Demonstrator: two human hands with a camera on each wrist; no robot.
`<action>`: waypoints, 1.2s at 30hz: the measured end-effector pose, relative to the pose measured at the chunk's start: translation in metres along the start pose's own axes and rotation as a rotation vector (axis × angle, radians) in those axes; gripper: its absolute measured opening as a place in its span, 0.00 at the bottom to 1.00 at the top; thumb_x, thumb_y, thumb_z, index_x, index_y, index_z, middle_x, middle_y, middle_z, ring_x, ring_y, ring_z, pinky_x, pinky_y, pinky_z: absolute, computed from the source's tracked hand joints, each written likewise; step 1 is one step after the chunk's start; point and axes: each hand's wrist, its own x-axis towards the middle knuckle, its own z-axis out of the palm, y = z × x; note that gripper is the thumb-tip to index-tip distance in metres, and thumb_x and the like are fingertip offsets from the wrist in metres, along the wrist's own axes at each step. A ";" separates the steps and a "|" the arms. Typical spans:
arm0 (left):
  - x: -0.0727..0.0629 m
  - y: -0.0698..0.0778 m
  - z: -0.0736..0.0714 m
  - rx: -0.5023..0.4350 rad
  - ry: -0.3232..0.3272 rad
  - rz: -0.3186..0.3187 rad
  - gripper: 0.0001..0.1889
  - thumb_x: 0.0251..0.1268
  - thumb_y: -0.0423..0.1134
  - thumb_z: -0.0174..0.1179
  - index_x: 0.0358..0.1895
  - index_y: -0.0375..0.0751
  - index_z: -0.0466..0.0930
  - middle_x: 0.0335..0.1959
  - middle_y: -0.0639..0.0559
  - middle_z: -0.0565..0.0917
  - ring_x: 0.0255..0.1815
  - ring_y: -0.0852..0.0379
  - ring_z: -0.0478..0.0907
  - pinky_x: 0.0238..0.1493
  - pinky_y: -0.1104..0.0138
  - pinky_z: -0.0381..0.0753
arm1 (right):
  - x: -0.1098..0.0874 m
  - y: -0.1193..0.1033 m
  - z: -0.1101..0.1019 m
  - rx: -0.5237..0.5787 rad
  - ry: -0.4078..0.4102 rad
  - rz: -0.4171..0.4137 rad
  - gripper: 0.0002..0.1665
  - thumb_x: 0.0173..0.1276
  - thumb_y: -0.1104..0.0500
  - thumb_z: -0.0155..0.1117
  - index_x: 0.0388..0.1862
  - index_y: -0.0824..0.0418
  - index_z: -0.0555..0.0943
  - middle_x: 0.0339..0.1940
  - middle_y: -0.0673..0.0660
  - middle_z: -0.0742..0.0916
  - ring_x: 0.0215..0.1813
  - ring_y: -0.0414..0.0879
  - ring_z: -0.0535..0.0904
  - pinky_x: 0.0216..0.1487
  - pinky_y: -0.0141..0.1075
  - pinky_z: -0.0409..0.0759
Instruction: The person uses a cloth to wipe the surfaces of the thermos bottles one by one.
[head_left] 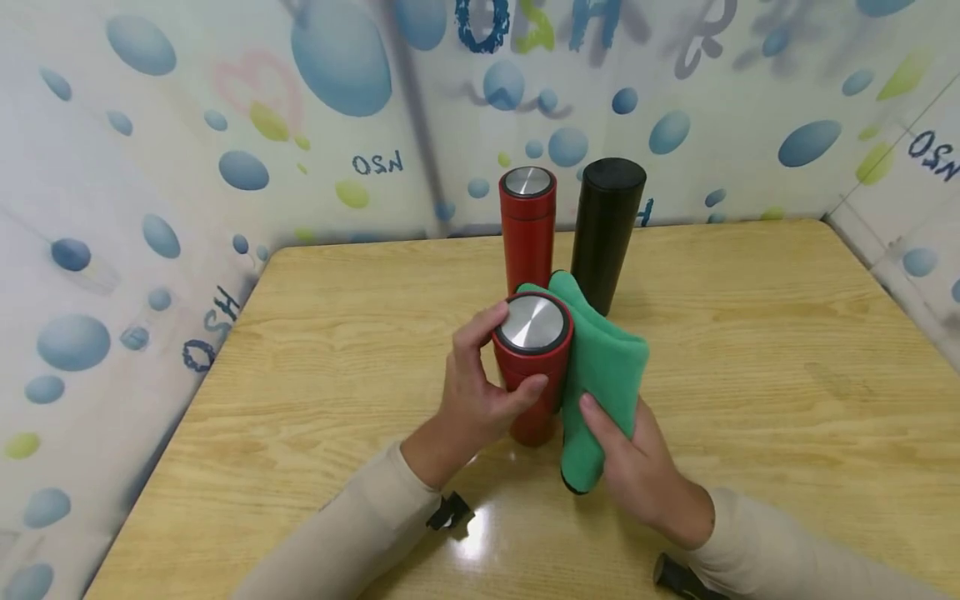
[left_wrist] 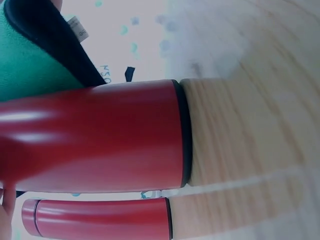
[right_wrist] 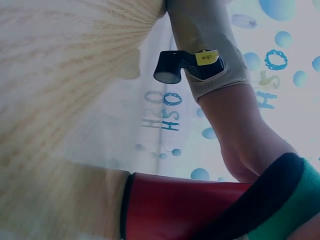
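Observation:
A red thermos flask (head_left: 525,360) with a brushed silver lid (head_left: 534,323) stands in front of me, its black base ring at the tabletop in the left wrist view. Near its top, my left hand (head_left: 480,390) grips it, thumb at the front and fingers by the lid. My right hand (head_left: 637,462) holds a folded green cloth (head_left: 606,362) with dark edging, thumb on top. The cloth lies along the flask's right side. In the right wrist view, the cloth's dark border (right_wrist: 250,200) crosses over the red body (right_wrist: 170,207).
Behind the gripped flask stand a second, slimmer red thermos flask (head_left: 528,242) and a tall black one (head_left: 609,225). All are on a glossy wooden table (head_left: 337,350). A wall (head_left: 247,100) printed with blue and green spots rises along the back edge. Small black cameras (head_left: 450,511) sit at my wrists.

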 end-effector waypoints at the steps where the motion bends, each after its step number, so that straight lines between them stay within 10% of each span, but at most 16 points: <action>1: 0.000 0.000 0.000 -0.004 -0.001 0.001 0.34 0.71 0.58 0.55 0.64 0.34 0.56 0.53 0.33 0.78 0.55 0.42 0.80 0.57 0.57 0.84 | -0.001 -0.001 0.000 0.001 0.005 -0.012 0.22 0.79 0.69 0.42 0.69 0.74 0.63 0.57 0.51 0.79 0.57 0.39 0.77 0.57 0.26 0.78; 25: 0.000 0.002 0.001 -0.030 -0.012 -0.100 0.36 0.67 0.61 0.59 0.66 0.40 0.60 0.55 0.37 0.75 0.57 0.45 0.74 0.53 0.59 0.85 | 0.006 0.008 0.004 -0.043 -0.043 0.105 0.21 0.83 0.61 0.41 0.69 0.68 0.64 0.55 0.55 0.78 0.55 0.42 0.75 0.57 0.25 0.74; 36: 0.001 -0.006 0.001 -0.082 0.023 0.051 0.28 0.78 0.58 0.42 0.63 0.36 0.63 0.51 0.34 0.76 0.53 0.44 0.75 0.54 0.58 0.82 | 0.003 0.002 0.002 -0.027 0.005 0.140 0.23 0.82 0.62 0.42 0.70 0.71 0.62 0.56 0.59 0.78 0.54 0.41 0.77 0.54 0.29 0.78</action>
